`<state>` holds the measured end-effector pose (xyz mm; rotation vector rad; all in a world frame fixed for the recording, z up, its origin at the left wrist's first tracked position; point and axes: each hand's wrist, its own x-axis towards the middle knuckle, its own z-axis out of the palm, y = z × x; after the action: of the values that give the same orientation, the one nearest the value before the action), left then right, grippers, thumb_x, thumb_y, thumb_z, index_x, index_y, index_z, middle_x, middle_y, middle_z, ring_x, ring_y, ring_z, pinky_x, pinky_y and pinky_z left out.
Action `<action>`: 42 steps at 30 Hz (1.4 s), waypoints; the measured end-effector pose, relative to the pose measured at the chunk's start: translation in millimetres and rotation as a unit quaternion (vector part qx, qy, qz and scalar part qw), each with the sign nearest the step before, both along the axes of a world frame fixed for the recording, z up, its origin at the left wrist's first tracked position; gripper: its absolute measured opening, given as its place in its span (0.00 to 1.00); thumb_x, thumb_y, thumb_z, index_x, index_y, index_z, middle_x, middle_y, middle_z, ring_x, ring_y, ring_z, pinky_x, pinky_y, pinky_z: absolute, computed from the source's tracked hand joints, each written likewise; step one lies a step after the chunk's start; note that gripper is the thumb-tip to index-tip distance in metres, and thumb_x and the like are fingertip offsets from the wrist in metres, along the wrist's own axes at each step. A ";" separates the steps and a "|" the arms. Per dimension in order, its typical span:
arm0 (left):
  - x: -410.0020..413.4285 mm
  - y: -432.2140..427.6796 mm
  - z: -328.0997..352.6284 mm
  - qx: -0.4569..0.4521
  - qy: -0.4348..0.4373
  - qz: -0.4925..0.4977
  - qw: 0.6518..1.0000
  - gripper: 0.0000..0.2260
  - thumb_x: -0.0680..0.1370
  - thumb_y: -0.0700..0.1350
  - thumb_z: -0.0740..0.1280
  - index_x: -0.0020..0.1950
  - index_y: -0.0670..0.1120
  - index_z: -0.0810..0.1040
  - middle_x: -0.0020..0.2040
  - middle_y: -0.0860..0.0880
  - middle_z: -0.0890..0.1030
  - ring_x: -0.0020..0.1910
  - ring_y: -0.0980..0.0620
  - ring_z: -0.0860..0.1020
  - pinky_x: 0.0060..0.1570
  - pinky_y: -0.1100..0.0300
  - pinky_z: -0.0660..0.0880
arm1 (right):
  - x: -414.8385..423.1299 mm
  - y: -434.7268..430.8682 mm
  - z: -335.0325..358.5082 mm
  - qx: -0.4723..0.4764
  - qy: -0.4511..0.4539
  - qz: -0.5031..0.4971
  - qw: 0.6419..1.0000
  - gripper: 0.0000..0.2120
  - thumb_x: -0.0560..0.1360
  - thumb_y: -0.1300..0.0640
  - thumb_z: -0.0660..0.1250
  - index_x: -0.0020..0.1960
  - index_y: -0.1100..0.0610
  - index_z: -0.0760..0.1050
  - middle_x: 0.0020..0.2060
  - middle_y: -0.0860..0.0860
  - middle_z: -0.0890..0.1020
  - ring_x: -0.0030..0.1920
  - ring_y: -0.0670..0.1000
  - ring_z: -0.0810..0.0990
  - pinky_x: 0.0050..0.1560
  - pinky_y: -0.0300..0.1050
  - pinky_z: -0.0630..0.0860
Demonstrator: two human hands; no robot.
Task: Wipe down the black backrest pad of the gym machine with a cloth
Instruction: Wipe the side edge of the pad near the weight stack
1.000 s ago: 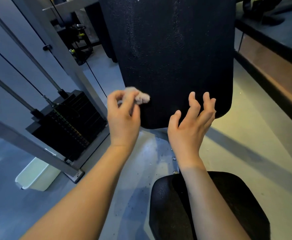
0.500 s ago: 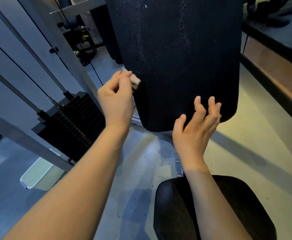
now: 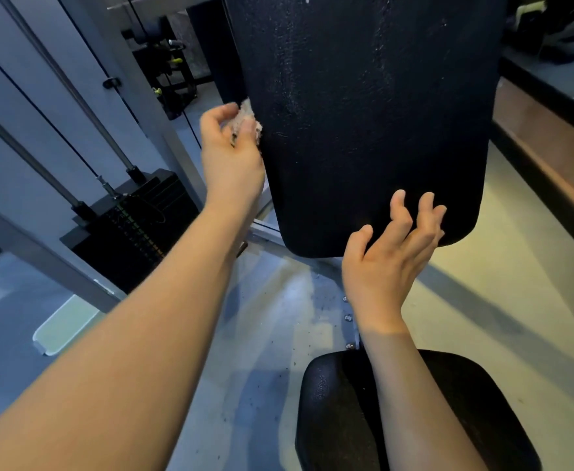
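The black backrest pad (image 3: 363,124) stands upright in the upper middle of the head view, with pale streaks on its upper surface. My left hand (image 3: 229,158) is closed around a small crumpled pinkish cloth (image 3: 248,119) and presses it against the pad's left edge, about halfway up what shows. My right hand (image 3: 389,253) hovers in front of the pad's lower right corner with fingers spread and curled, holding nothing. Whether its fingertips touch the pad is unclear.
The black seat pad (image 3: 448,413) lies at the bottom right under my right forearm. A weight stack (image 3: 132,229) with guide rods and cables stands left, inside a grey frame (image 3: 40,246). A pale plastic foot (image 3: 64,324) sits on the floor. A dark ledge (image 3: 550,154) runs along the right.
My left hand has slid the cloth upward along the pad's left edge from near the bottom. My right hand has stayed spread near the pad's lower right corner.
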<state>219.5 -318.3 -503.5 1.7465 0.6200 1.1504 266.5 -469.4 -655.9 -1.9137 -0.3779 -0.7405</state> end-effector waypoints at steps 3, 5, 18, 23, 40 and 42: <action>-22.3 -17.4 -35.5 -0.005 0.058 -0.029 0.998 0.09 0.84 0.46 0.62 0.61 0.50 0.79 0.54 0.51 0.84 0.54 0.53 0.83 0.58 0.49 0.80 | -0.5 0.2 0.4 -0.001 0.001 -0.007 1.000 0.27 0.78 0.61 0.62 0.77 0.63 0.64 0.77 0.64 0.60 0.80 0.68 0.52 0.79 0.68 0.51; -41.0 -29.2 -62.7 -0.004 0.103 -0.057 0.993 0.12 0.85 0.45 0.62 0.63 0.47 0.81 0.53 0.54 0.85 0.54 0.57 0.82 0.59 0.53 0.79 | -1.4 1.0 1.4 -0.003 0.003 -0.009 1.000 0.27 0.78 0.61 0.62 0.76 0.63 0.65 0.77 0.64 0.60 0.80 0.68 0.52 0.79 0.68 0.52; -42.9 -25.6 -75.1 -0.110 0.092 -0.125 0.982 0.12 0.85 0.42 0.61 0.62 0.52 0.81 0.54 0.55 0.85 0.57 0.57 0.82 0.62 0.56 0.77 | 2.8 4.6 -4.4 -0.036 -0.006 -0.021 0.999 0.27 0.79 0.59 0.60 0.77 0.62 0.62 0.77 0.64 0.58 0.80 0.68 0.51 0.79 0.68 0.50; -12.3 -2.4 -25.2 -0.115 0.015 -0.090 0.989 0.13 0.85 0.39 0.59 0.66 0.43 0.79 0.58 0.47 0.85 0.60 0.49 0.82 0.63 0.49 0.78 | 2.9 3.3 -4.5 -0.057 -0.002 -0.023 0.998 0.28 0.80 0.58 0.60 0.78 0.61 0.60 0.78 0.63 0.56 0.80 0.68 0.49 0.80 0.65 0.48; -34.3 -38.9 -41.4 0.417 0.133 0.009 0.899 0.28 0.75 0.23 0.65 0.75 0.38 0.69 0.77 0.45 0.62 0.77 0.44 0.62 0.76 0.63 0.56 | -3.6 -12.7 16.0 0.016 0.005 -0.008 1.000 0.26 0.74 0.60 0.68 0.72 0.60 0.71 0.72 0.61 0.65 0.77 0.65 0.59 0.75 0.62 0.65; -43.0 -36.4 -57.4 0.466 0.162 -0.023 0.870 0.29 0.74 0.22 0.66 0.73 0.36 0.71 0.76 0.45 0.63 0.77 0.43 0.62 0.77 0.64 0.55 | -2.5 -13.4 18.5 0.020 0.007 -0.009 1.000 0.26 0.74 0.60 0.68 0.71 0.60 0.72 0.72 0.61 0.65 0.76 0.65 0.60 0.75 0.61 0.65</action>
<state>176.5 -354.7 -560.9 2.7996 0.1839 1.2218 264.0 -482.8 -637.4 -1.8860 -0.3350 -0.7403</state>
